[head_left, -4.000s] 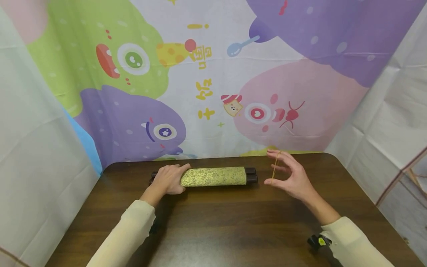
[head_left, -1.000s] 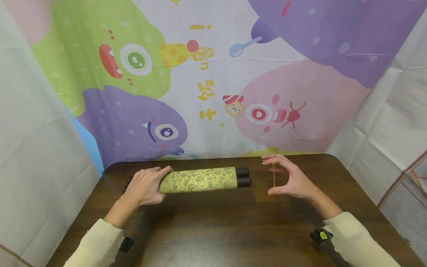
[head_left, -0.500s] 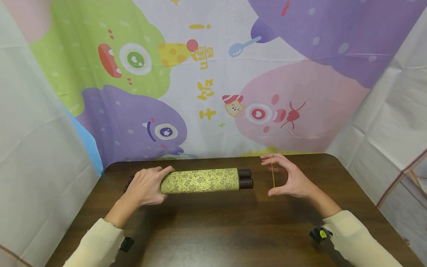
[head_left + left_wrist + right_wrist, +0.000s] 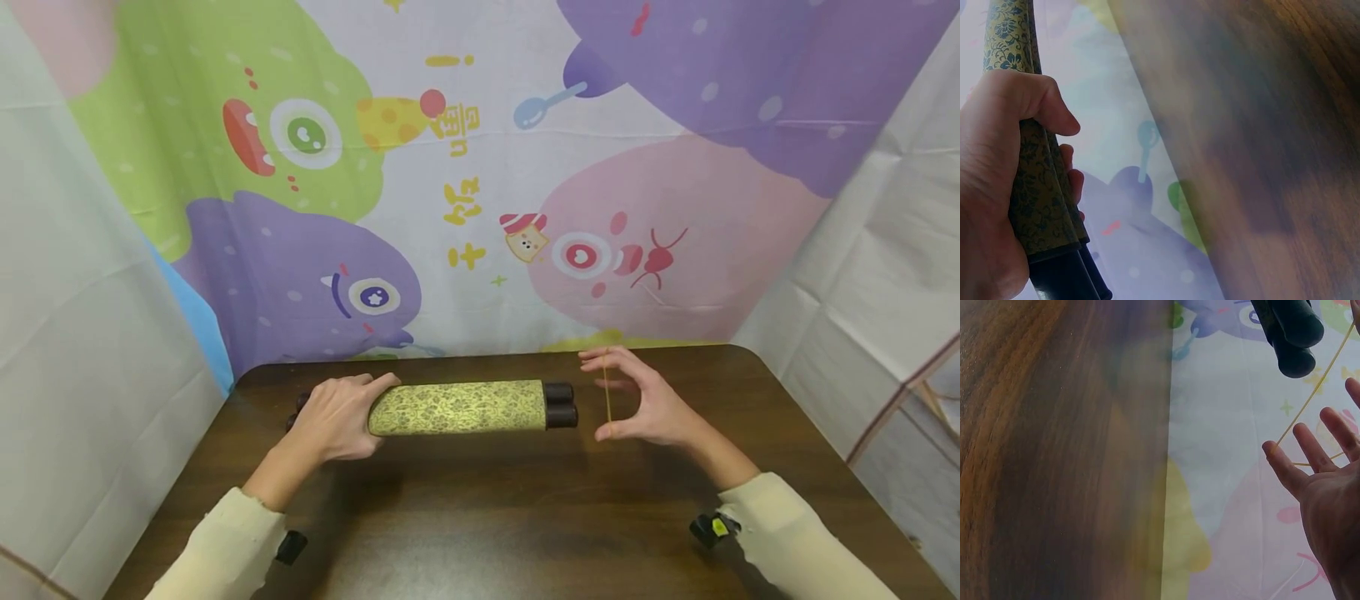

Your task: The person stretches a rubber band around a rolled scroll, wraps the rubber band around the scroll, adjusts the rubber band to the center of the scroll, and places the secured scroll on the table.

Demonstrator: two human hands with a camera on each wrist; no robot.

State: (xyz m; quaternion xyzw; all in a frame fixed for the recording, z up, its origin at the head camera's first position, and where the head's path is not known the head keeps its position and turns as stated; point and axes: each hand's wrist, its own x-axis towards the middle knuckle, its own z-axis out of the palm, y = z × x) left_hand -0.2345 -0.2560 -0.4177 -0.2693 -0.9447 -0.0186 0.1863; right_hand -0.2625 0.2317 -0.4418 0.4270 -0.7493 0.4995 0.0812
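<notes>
My left hand (image 4: 339, 418) grips a rolled scroll (image 4: 459, 407) near its left end, thumb and fingers curled round the yellow-green floral brocade. Two dark roller ends (image 4: 561, 405) stick out at the scroll's right; the left ones are mostly behind my hand. In the left wrist view the scroll (image 4: 1042, 187) appears raised off the table. My right hand (image 4: 651, 404) is spread just right of the roller ends, a thin yellow rubber band (image 4: 608, 392) stretched between its thumb and fingers. The right wrist view shows the rubber band (image 4: 1313, 394) looped over the fingertips, apart from the scroll.
The dark wooden table (image 4: 480, 517) lies under both hands. A cartoon-printed curtain (image 4: 465, 317) hangs right behind its far edge, and pale sheets (image 4: 885, 275) enclose the sides. Small black devices (image 4: 291, 547) sit at both wrists.
Over four seconds my left hand has lifted the scroll and brought it nearer. In the last second the scroll has shifted right and my right hand left, narrowing the gap.
</notes>
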